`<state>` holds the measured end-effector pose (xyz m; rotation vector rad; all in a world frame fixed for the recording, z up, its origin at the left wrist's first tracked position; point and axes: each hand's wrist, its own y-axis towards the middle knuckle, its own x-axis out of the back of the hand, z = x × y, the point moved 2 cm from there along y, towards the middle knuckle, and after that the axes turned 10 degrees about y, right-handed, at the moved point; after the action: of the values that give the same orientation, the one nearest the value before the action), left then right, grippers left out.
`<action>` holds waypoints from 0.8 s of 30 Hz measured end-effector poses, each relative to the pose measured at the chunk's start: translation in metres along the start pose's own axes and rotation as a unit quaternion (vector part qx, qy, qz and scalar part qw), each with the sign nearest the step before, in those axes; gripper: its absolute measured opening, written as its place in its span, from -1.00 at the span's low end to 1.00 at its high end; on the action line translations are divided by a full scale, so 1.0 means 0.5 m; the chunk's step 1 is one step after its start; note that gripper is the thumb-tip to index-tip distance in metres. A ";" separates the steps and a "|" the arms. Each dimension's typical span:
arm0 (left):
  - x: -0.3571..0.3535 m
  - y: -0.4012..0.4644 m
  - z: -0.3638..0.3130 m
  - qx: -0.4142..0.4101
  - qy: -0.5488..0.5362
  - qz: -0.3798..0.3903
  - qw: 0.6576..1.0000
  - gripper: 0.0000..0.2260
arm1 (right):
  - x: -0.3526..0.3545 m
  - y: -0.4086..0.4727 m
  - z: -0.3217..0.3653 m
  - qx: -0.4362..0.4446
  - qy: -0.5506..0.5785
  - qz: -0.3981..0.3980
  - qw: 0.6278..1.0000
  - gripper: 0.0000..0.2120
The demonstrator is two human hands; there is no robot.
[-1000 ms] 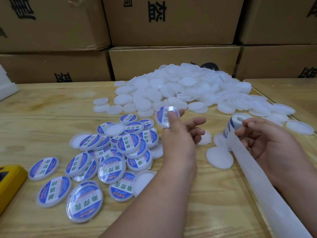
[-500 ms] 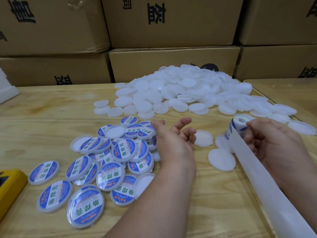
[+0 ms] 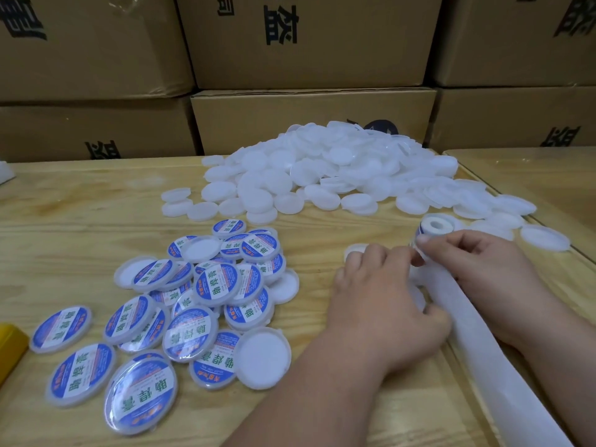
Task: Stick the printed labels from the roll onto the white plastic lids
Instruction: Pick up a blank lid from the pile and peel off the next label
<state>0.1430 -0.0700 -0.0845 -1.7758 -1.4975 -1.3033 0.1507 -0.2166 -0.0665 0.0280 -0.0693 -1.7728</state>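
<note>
A big heap of plain white lids (image 3: 338, 169) lies at the back of the wooden table (image 3: 80, 214). Labelled lids (image 3: 216, 285) with blue and white stickers are scattered front left. My right hand (image 3: 483, 269) grips the label roll (image 3: 433, 225), thumb on its near side. The empty backing strip (image 3: 490, 366) trails toward the bottom right. My left hand (image 3: 380, 301) lies palm down over loose white lids beside the roll, its fingertips at the roll's edge. Whether it holds a lid or a label is hidden. One white lid (image 3: 354, 250) peeks out past its fingers.
Stacked cardboard boxes (image 3: 306, 117) wall off the back of the table. A yellow object (image 3: 9, 346) sits at the left edge. A second table (image 3: 532, 169) adjoins on the right. Loose white lids (image 3: 545, 238) lie beyond my right hand.
My left hand dropped the labelled lid it held onto the labelled pile, then swung right and down to the lids beside the roll. My right hand kept hold of the roll.
</note>
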 end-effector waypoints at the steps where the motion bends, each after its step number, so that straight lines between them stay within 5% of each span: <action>1: -0.002 0.000 0.001 -0.007 0.009 0.006 1.000 -0.53 | 0.002 0.003 0.000 -0.007 -0.016 0.014 1.000 -0.73; 6: -0.004 0.002 0.003 -0.015 0.015 0.022 1.000 -0.46 | 0.011 0.017 -0.008 -0.072 0.000 0.045 0.996 -0.95; 14: -0.001 0.003 0.007 0.008 -0.076 -0.003 0.997 -0.47 | 0.017 0.017 -0.010 -0.070 0.020 0.014 0.997 -0.86; 24: 0.009 0.003 0.005 0.027 -0.050 -0.036 0.998 -0.52 | 0.017 0.015 -0.008 -0.068 0.022 -0.001 0.997 -0.89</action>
<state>0.1450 -0.0660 -0.0812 -1.7919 -1.6488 -1.2126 0.1564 -0.2264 -0.0698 -0.0310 0.0846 -1.7752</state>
